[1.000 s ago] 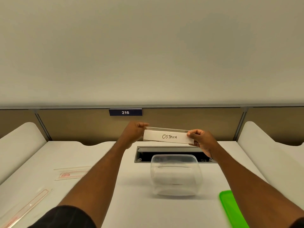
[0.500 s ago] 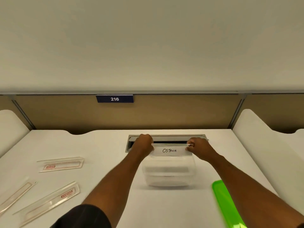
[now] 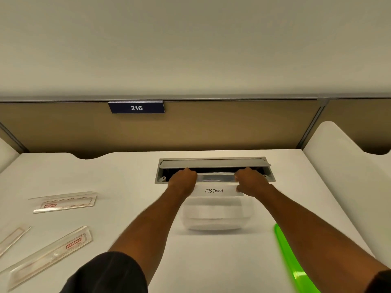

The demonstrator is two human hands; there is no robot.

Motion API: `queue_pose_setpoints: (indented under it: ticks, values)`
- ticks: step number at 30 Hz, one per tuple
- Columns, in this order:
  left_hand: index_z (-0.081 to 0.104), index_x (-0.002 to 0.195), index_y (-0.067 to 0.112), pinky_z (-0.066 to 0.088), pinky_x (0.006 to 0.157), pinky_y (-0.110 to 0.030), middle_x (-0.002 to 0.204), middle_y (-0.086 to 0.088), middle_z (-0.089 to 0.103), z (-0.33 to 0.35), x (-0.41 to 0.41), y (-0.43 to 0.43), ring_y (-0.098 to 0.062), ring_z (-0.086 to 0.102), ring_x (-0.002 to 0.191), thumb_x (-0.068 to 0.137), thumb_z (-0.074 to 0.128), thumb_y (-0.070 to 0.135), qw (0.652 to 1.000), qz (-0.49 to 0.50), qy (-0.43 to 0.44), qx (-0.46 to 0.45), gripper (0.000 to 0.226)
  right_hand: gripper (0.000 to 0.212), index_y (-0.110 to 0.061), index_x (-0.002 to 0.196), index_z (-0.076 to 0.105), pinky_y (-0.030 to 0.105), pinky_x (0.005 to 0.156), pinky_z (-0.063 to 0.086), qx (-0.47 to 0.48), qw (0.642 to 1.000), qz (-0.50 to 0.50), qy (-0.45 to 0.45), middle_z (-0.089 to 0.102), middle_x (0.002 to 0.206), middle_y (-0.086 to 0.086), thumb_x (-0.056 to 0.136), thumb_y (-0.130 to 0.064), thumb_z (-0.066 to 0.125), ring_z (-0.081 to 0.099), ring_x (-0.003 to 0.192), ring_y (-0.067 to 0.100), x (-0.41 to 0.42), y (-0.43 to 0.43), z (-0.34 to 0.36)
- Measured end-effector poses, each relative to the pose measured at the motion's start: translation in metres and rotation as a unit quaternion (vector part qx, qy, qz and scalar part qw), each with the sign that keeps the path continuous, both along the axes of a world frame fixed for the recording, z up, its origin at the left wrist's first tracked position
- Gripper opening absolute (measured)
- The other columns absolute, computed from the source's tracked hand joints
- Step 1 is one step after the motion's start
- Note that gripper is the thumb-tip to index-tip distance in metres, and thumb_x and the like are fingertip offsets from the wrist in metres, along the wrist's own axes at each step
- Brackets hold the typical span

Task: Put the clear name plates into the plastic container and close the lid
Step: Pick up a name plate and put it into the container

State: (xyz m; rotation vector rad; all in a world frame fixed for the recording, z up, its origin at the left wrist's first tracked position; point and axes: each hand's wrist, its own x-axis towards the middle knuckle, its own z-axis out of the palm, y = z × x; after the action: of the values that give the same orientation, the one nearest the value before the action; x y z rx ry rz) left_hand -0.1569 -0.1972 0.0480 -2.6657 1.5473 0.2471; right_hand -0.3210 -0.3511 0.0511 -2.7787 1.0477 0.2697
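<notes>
White desk [image 3: 127,170] runs from the bottom edge up to a tan partition [image 3: 232,127] (a cubicle, by the look of it). Nearest, at lower right, a green lid [image 3: 294,263] lies flat on the desk, partly cut off by the frame. At lower left a long name plate [image 3: 53,254] with a red printed label lies at an angle, a narrow name plate [image 3: 12,237] sits just beside it at the left edge, and a third name plate [image 3: 63,203] lies farther back, apart from both.

Between the forearms stands the plastic container [image 3: 215,216], clear and uncovered. Held level over its far rim is the labelled name plate [image 3: 215,191], with OSTRICH handwritten on its white insert. The left hand [image 3: 184,180] grips its left end and the right hand [image 3: 251,180] its right end. Both hands have their fingers curled down around the plate, knuckles up, so the fingertips themselves are hidden.

Just behind the hands a grey cable hatch [image 3: 213,162] is set into the desk, its flap raised. On the partition hangs a dark blue sign [image 3: 136,107] reading 216, with a plain pale wall above.
</notes>
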Motion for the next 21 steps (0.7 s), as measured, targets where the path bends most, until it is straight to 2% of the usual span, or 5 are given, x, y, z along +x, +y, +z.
queue_pose_setpoints:
  ticks: [6,14,19,21]
  values:
    - [0.062,0.12,0.012,0.055,0.084,-0.038,0.109,-0.011,0.065,-0.015,-0.002,-0.008,-0.029,0.066,0.098,0.088,0.064,0.009,0.999,-0.03,-0.024,0.029,0.032,0.029,-0.014,0.11,0.063,0.036,0.083,0.055,-0.059,0.998,0.016,0.028,0.068,0.103,0.008,0.083,-0.021,0.069,0.067,0.092,0.025,0.007,0.002,-0.007]
    - [0.06,0.123,0.009,0.054,0.082,-0.036,0.105,-0.01,0.07,-0.028,-0.002,-0.009,-0.025,0.069,0.092,0.089,0.062,0.007,0.991,-0.063,-0.107,0.05,0.034,0.027,-0.016,0.108,0.067,0.035,0.081,0.056,-0.116,0.991,0.042,0.059,0.071,0.099,0.006,0.086,-0.031,0.067,0.069,0.088,0.024,0.007,0.004,-0.023]
    - [0.064,0.119,0.006,0.054,0.084,-0.035,0.109,-0.011,0.069,-0.037,-0.003,-0.011,-0.025,0.069,0.095,0.089,0.063,0.011,0.99,-0.07,-0.115,0.053,0.03,0.022,-0.013,0.107,0.066,0.035,0.08,0.056,-0.167,0.979,0.062,0.097,0.071,0.099,0.006,0.087,-0.022,0.066,0.069,0.089,0.025,0.011,0.013,-0.025]
    - [0.064,0.12,0.004,0.054,0.086,-0.038,0.116,-0.015,0.067,-0.043,-0.003,-0.01,-0.029,0.067,0.102,0.09,0.06,0.009,0.99,-0.061,-0.111,0.058,0.03,0.019,-0.012,0.106,0.067,0.034,0.078,0.055,-0.182,0.975,0.064,0.112,0.071,0.099,0.006,0.088,-0.016,0.064,0.069,0.09,0.025,0.013,0.017,-0.025]
